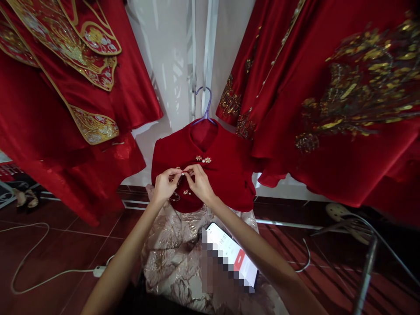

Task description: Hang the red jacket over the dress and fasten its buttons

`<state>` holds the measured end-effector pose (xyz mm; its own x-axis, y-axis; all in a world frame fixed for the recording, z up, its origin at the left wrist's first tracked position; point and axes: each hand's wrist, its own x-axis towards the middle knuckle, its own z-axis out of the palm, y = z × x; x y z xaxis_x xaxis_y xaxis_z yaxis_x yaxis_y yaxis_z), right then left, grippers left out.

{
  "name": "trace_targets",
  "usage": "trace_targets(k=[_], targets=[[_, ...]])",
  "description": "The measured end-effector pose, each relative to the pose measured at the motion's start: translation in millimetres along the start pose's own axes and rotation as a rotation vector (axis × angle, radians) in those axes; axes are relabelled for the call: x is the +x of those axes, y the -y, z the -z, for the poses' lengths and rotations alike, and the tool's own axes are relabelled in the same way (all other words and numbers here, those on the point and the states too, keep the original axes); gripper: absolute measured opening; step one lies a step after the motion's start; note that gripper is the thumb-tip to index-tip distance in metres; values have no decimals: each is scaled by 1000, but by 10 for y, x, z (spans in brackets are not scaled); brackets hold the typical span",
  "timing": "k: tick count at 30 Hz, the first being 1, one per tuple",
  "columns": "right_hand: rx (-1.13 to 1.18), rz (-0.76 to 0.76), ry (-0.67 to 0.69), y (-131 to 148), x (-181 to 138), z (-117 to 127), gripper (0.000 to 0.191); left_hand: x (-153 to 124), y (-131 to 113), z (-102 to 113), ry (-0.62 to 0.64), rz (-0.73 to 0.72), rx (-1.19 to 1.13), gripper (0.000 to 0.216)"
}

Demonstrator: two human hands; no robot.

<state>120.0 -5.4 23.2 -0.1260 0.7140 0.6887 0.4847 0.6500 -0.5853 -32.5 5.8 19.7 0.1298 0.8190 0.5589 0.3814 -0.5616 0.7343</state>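
Observation:
A short red jacket [226, 175] hangs in front of me on a purple hanger [206, 105], over a pale floral skirt [170, 245]. Pearl fastenings run down its front, one [203, 159] near the collar. My left hand [166, 183] and my right hand [198, 181] meet at the jacket's chest, fingertips pinched together on a small pearl button [183, 173]. Both forearms reach up from the bottom of the view.
Red embroidered garments hang at the left [65, 87] and right [328, 96]. A phone [234, 253] with a lit screen sits below my arms. A white cable with a plug [98, 271] lies on the dark red floor, sandals [26, 199] at far left, metal stand [364, 271] at right.

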Motion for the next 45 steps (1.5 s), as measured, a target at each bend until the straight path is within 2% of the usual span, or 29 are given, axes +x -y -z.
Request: trace_targets(k=[4, 7, 8, 11, 13, 15, 18, 20, 23, 26, 30, 35, 40, 45], targets=[[79, 5, 62, -30, -17, 95, 16, -50, 81, -95, -84, 20, -83, 23], [226, -51, 190, -54, -144, 296, 22, -178, 127, -177, -189, 42, -52, 23], [246, -80, 236, -58, -201, 388, 23, -232, 124, -200, -182, 34, -20, 20], [176, -174, 350, -61, -380, 695, 25, -374, 59, -254, 18, -121, 230, 11], [46, -224, 403, -70, -485, 880, 27, -418, 6, -287, 181, -267, 490, 19], [-111, -267, 439, -94, -572, 1011, 27, -413, -25, -320, 277, -353, 713, 23], [-314, -307, 407, -163, -669, 1077, 27, -358, -31, -343, 369, -419, 898, 15], [-387, -288, 343, -225, -706, 1043, 28, -329, -31, -323, 409, -468, 921, 14], [-434, -237, 265, -326, -719, 930, 35, -337, -42, -239, 439, -501, 829, 14], [-432, -213, 214, -400, -705, 810, 23, -405, -50, -140, 460, -454, 663, 14], [-374, -200, 180, -403, -716, 716, 15, -494, -20, -89, 404, -266, 364, 14], [-321, -177, 78, -315, -754, 711, 12, -514, 87, -165, 345, 49, 5, 19], [-63, -289, 78, -108, -684, 725, 18, -492, 171, -194, 362, 191, -244, 28], [232, -357, 155, 55, -601, 556, 24, -471, 116, -168, 393, 228, -336, 25]])
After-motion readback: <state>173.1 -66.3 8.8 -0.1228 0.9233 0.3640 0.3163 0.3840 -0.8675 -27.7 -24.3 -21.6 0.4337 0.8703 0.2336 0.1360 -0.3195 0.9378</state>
